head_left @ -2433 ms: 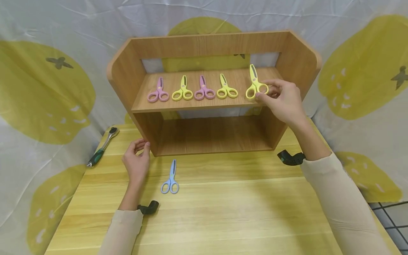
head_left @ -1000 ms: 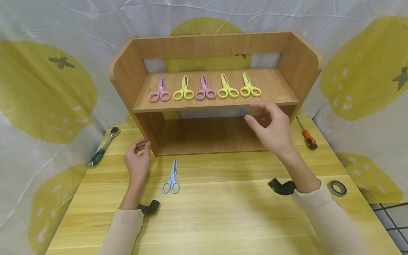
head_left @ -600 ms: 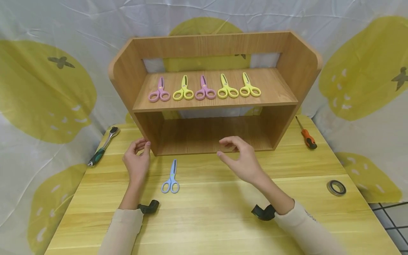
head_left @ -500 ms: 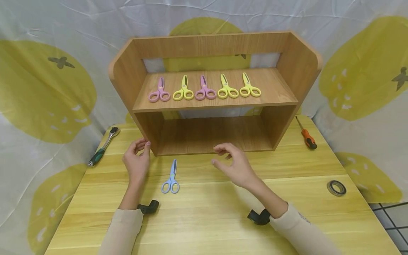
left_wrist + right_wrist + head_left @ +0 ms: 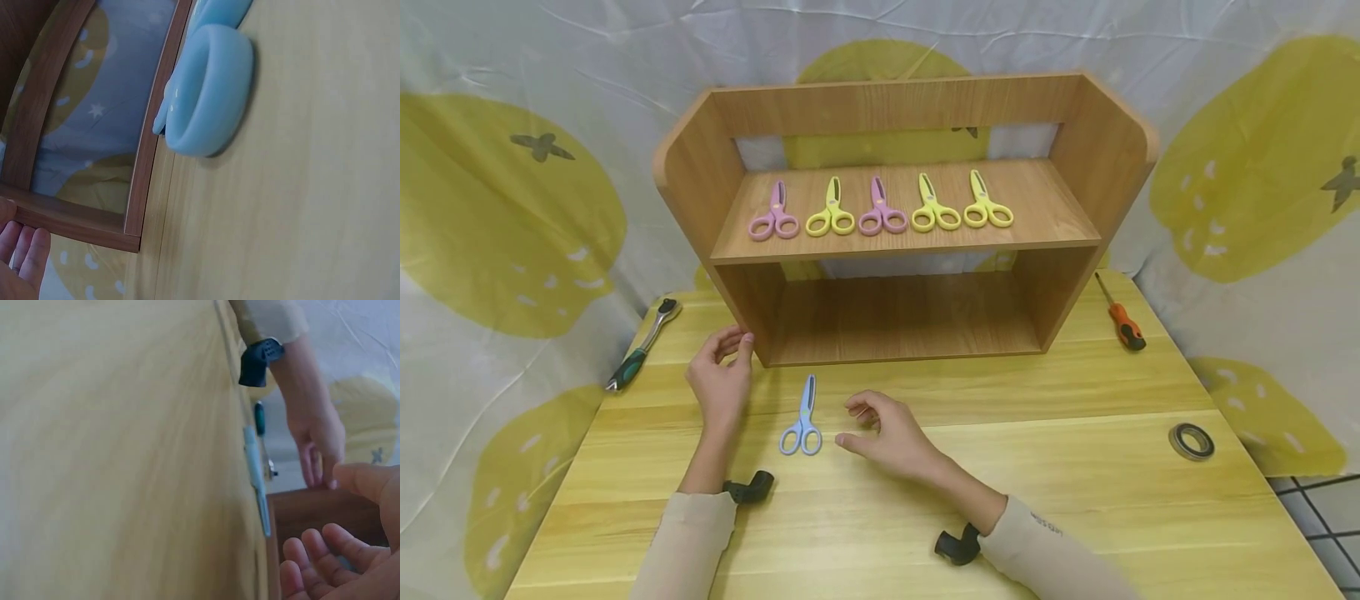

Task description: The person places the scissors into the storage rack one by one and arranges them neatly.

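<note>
My left hand [image 5: 722,379] grips the lower front edge of the wooden shelf's left side panel. In the left wrist view its fingers [image 5: 34,256] lie along the panel's outside, with the thumb at its edge. Blue scissors [image 5: 806,425] lie on the table, blades toward the shelf [image 5: 910,250]. Just right of their handles hovers my right hand [image 5: 887,433], holding nothing, thumb and fingers apart. On the upper board stand out pink scissors [image 5: 773,221], yellow scissors [image 5: 831,218], more pink scissors [image 5: 882,218] and two yellow pairs, the last being the rightmost scissors [image 5: 987,208].
A green-handled ratchet wrench [image 5: 643,346] lies at the table's left edge. To the right are an orange-and-black screwdriver [image 5: 1122,321] and a ring-shaped bearing [image 5: 1191,442]. A lemon-print curtain [image 5: 1247,317] hangs behind the table.
My right hand put the rightmost yellow scissors on the upper board and let go. It then moved down and left to beside the blue scissors. My left hand stays at the panel.
</note>
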A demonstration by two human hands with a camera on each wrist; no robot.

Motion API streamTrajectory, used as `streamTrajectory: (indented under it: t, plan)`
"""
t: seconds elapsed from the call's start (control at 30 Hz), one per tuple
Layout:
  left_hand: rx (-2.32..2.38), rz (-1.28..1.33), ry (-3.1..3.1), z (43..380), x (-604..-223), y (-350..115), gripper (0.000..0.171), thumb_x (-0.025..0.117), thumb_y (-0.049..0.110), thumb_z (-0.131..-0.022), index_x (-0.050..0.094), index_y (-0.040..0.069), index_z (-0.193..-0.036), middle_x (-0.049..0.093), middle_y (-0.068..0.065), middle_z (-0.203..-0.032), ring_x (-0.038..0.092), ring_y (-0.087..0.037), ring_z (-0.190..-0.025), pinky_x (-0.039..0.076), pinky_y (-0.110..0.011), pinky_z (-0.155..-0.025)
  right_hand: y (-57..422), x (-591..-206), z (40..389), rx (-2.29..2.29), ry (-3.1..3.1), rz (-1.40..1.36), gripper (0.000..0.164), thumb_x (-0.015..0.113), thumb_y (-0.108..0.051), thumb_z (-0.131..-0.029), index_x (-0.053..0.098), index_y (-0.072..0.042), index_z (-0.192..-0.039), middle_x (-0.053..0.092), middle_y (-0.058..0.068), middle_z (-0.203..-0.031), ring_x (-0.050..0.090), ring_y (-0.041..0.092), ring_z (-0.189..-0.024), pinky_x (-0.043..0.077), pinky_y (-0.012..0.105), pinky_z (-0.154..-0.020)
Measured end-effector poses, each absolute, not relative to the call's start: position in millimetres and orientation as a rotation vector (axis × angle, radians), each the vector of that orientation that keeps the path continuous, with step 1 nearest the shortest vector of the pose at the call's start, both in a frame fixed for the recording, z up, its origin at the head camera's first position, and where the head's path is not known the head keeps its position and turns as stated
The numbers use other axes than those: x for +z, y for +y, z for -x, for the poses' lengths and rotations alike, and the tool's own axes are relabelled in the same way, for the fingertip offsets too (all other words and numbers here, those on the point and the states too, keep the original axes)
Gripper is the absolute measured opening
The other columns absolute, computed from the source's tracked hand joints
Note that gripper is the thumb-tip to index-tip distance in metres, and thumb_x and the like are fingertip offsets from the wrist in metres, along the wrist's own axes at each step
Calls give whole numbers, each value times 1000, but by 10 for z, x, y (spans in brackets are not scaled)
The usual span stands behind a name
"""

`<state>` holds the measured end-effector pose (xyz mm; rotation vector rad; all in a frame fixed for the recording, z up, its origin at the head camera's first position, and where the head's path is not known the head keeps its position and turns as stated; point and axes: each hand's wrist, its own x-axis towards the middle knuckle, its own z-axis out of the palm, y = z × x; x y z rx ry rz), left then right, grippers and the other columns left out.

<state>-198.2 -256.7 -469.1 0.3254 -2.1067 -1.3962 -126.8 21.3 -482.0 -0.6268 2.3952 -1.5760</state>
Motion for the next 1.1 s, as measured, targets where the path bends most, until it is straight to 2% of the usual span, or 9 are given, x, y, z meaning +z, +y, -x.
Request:
streamTrajectory:
  t: [0.33,0.53,0.83,1.1]
  plan:
    - [-1392,-339,-2095,1990,-4671,-2545,22,75,27,-96,77,12,-112,78,-7,-103,69,1,-87,56,-7,-72,25,-4996,1247,-1533,2375,582,57,83,-38,-89,61,-10,-134,67,3,-123,60,16,-109,54,29,-95]
    - [-1394,-339,-2095,1982,-4668,-2539,21,75,27,-96,77,12,-111,78,-5,-101,69,0,-87,56,-8,-72,-67,-5016,1219,-1450,2432,598,59,84,-39,-86,62,-13,-134,67,0,-123,59,14,-108,53,28,-94]
    - [-1403,-321,-2083,1970,-4648,-2531,22,75,27,-96,77,11,-110,77,-10,-101,68,1,-86,55,-7,-72,-187,-5006,1243,-1273,2561,681,64,85,-47,-83,62,-14,-133,66,-3,-121,58,9,-103,50,24,-91]
    - [-1402,-336,-2102,1959,-4641,-2528,22,74,28,-97,77,12,-112,77,-9,-102,68,0,-89,55,-7,-73,-334,-5042,1281,-1118,2719,709,66,86,-53,-79,67,-14,-128,64,-7,-111,56,9,-106,49,28,-95]
